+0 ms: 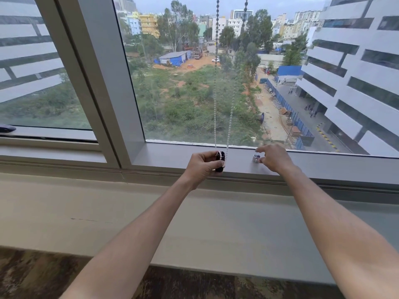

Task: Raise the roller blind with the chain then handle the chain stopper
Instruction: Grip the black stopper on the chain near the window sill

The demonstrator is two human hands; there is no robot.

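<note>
A white bead chain point(231, 113) hangs in two strands in front of the window glass and loops at the bottom around a black chain stopper point(220, 161). My left hand point(201, 167) grips that black stopper just above the grey window frame ledge point(164, 158). A small silver clip-like bracket point(256, 158) sits on the ledge to the right. My right hand point(273, 158) touches this bracket with thumb and fingertips, index finger stretched out over it. The blind itself is out of view above.
A wide beige sill point(108, 212) lies below the frame, with patterned carpet point(32, 277) beneath it. A thick grey mullion point(101, 83) splits the window at left. A dark object point(6, 127) rests at the far left edge of the left pane.
</note>
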